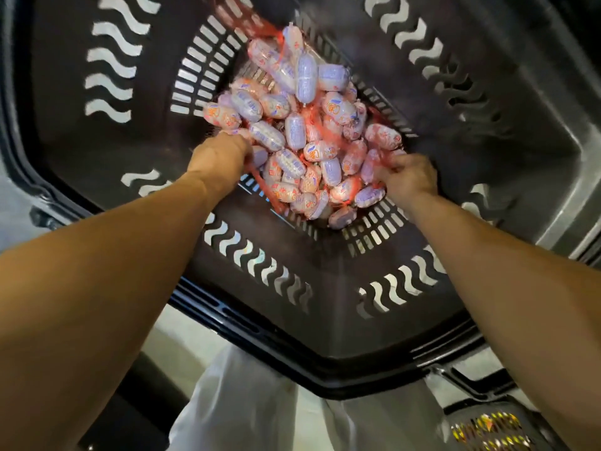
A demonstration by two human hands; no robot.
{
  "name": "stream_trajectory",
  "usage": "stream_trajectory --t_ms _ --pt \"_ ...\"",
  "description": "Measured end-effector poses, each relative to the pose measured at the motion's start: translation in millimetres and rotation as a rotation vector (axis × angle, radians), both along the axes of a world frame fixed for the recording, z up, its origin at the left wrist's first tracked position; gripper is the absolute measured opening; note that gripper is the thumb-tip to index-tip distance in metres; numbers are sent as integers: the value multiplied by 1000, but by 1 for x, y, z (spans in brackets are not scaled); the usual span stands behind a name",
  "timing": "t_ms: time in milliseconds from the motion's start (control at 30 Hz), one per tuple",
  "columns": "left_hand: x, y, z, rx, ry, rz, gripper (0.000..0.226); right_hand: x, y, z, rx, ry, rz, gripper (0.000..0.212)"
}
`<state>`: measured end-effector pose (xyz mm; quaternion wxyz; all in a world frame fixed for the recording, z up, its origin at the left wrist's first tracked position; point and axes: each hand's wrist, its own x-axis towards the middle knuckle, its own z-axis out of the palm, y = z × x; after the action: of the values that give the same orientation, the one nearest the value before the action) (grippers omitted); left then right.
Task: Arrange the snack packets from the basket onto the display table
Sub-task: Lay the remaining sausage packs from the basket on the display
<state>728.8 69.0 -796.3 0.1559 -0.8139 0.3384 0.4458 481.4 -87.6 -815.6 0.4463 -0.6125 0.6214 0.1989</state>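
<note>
Basket (97,157): dark plastic, deep, seen from straight above; wavy slots cut through the walls, straight slots around the base; fills most of the view.
Snack packets (305,131): small, sausage-shaped, white and pale purple with orange print; heaped loosely on the basket's bottom, many lying crosswise over one another; all of them inside the basket.
Red netting (317,125): thin mesh strands threaded through the heap, bundling groups of packets; one strand trailing along the heap's near-left edge.
Left hand (221,156): reaching down into the basket at the heap's left edge; back of the hand turned up, fingers curled down around packets there, fingertips hidden among them.
Right hand (408,179): reaching in at the heap's right edge; fingers curled, grasping a netted bunch of packets; knuckles towards the camera.
Forearms: bare, stretched from the lower corners of the view down over the near rim towards the heap, well apart from each other.
White garment (247,402): just below the basket's near rim, at the bottom centre.
Second basket (487,428): dark, slotted, at the lower right beside the first; yellow and orange contents glimpsed through the slots, too blurred to tell apart.
</note>
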Motion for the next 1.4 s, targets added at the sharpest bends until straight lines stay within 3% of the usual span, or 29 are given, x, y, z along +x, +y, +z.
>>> stream_trajectory --t_ms 167,333,467,600,700,733,933,1067,1233,1300,1400 --pt "2 3 35 -93 -31 185 23 -5 4 33 54 -96 -194 3" --pt "8 10 96 -279 35 389 19 -2 4 101 106 -174 -389 18" --pt "6 13 146 -388 52 560 11 -6 0 155 76 -218 -401 28" --pt "3 6 215 -532 180 857 7 -7 2 221 45 -264 -384 15" --pt "1 2 280 -595 227 902 8 -21 9 266 14 -287 -283 7" --pt "0 3 301 -617 242 914 10 -24 9 284 0 -288 -265 15" --pt "-14 7 410 -717 313 904 11 -27 -2 406 -36 -415 -298 8" --pt "-25 4 469 -787 308 892 11 -28 -17 467 -178 -448 -181 9" --pt "-32 2 528 -817 275 868 10 -27 -33 529 -100 -584 -216 27" --pt "-34 2 549 -835 267 867 8 -23 -29 556 -220 -572 -229 39" --pt "-39 2 580 -873 274 839 9 -20 -24 599 -229 -584 -198 24"
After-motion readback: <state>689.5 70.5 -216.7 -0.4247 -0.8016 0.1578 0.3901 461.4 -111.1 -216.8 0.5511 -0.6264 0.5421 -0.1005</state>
